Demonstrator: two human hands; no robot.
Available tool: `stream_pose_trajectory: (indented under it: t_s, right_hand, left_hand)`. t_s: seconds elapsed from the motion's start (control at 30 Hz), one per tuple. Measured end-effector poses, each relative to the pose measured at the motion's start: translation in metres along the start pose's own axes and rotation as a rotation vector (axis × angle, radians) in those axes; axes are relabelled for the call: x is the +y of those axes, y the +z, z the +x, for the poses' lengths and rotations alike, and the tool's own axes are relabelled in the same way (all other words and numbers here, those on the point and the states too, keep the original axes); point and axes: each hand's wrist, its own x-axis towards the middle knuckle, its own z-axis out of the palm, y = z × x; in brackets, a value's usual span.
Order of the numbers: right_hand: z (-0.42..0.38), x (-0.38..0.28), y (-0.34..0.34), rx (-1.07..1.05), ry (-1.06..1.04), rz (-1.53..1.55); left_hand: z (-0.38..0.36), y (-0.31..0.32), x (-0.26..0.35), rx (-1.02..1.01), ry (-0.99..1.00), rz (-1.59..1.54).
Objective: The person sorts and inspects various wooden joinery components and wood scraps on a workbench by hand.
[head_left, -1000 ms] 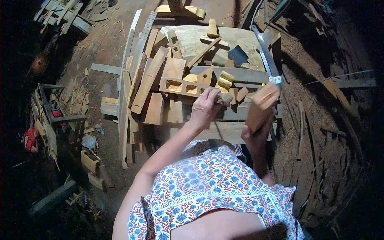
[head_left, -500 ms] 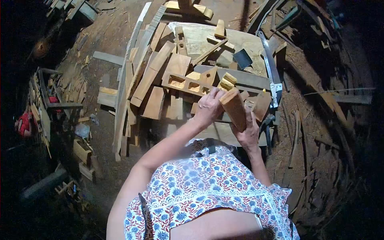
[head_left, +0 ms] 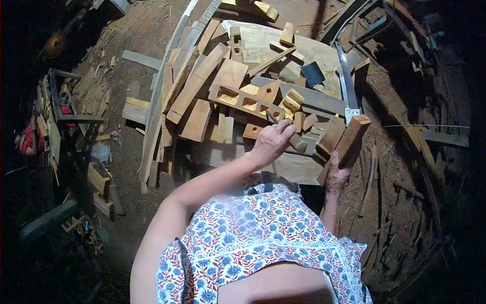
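Gripping a wooden block [head_left: 354, 136] in the right hand [head_left: 338, 175] and a chisel-like tool [head_left: 299, 145] in the left hand [head_left: 273, 146], close to a notched beam [head_left: 239, 100]

Closest to the camera, a flowered garment [head_left: 243, 243] with lace trim. Just beyond, at right, clasping the block near its lower end with bent fingers and thumb; tilted up and to the right, well apart from the tool. Nearer the middle, curling the left fingers into a fist around the tool, with its blunt end jutting out toward the right. Too small and dark to tell whether its other end is inside the beam's last recess or only beside it.

Farther on, aslant in front of the left fist, the beam, with three recesses in a row. Near it, a small holed block [head_left: 253, 131] and yellowish offcuts [head_left: 292, 101]. To the left, overlapping long boards [head_left: 197, 91]. Past these, a dark plate [head_left: 313, 74] on a pale work surface [head_left: 263, 38]; along its right edge, a saw [head_left: 347, 81]. Out to the left, on the littered floor [head_left: 136, 88], a wooden frame [head_left: 81, 119].
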Motion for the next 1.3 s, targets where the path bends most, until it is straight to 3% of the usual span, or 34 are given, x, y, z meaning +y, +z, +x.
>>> stream_pose_trajectory:
  t_s: [0.2,0.27,0.4,0.5,0.57,0.6,0.67,0.7,0.73,0.8,0.87,0.9,1.0,1.03,1.07,1.17,1.23,1.3]
  right_hand:
    - [-0.001,-0.01,0.001,0.087,-0.076,0.003]
    - [-0.004,-0.018,0.0,0.062,0.022,-0.029]
    - [-0.007,-0.024,0.0,-0.002,0.022,0.04]
    - [-0.01,-0.029,0.004,0.064,-0.026,0.178]
    - [-0.01,-0.024,0.008,0.081,-0.242,0.256]
    - [-0.014,-0.015,0.011,0.082,-0.242,0.254]
    - [-0.024,0.009,0.02,-0.051,-0.121,0.148]
    - [-0.009,0.013,0.023,-0.11,-0.486,-0.378]
    - [-0.016,0.005,0.027,-0.236,-0.096,-0.131]
    - [-0.016,0.011,0.027,-0.087,-0.322,-0.152]
    - [-0.023,0.001,0.027,0.044,-0.138,0.137]
    - [-0.024,0.001,0.025,0.039,-0.132,0.137]
    - [-0.01,0.002,0.021,-0.239,-0.132,-0.013]
    - [-0.007,-0.004,0.028,-0.239,-0.275,-0.29]
    - [-0.008,0.003,0.028,-0.224,-0.281,-0.325]
    - [-0.01,0.002,0.021,-0.218,-0.284,-0.292]
    - [-0.01,0.0,0.017,-0.16,-0.037,0.045]
    - [-0.005,-0.004,0.017,-0.105,-0.058,0.006]
  left_hand:
    - [0.008,0.001,0.005,-0.012,-0.038,-0.042]
    - [0.008,0.006,0.001,-0.022,-0.044,-0.043]
    - [0.016,0.007,-0.002,-0.032,-0.014,-0.045]
    - [0.021,0.012,-0.005,-0.048,-0.001,-0.041]
    - [0.025,0.013,-0.005,-0.075,-0.002,-0.052]
    - [0.027,0.013,-0.005,-0.102,-0.005,-0.06]
    - [0.028,0.016,-0.008,-0.066,0.02,-0.068]
    - [0.029,0.016,-0.008,-0.03,0.044,-0.077]
    - [0.028,0.015,-0.008,-0.028,0.047,-0.08]
    - [0.029,0.01,-0.011,-0.123,-0.006,-0.032]
    - [0.028,0.009,-0.01,-0.067,0.008,-0.054]
    - [0.028,0.01,-0.011,-0.053,0.022,-0.052]
    - [0.031,0.012,-0.013,-0.068,0.04,-0.071]
    - [0.03,0.011,-0.012,-0.076,0.047,-0.075]
    - [0.03,0.01,-0.011,-0.085,0.053,-0.078]
    - [0.018,0.014,-0.01,-0.114,0.038,-0.045]
    - [0.013,0.005,-0.008,-0.123,0.041,-0.054]
    - [0.01,-0.007,-0.001,0.013,0.042,-0.103]
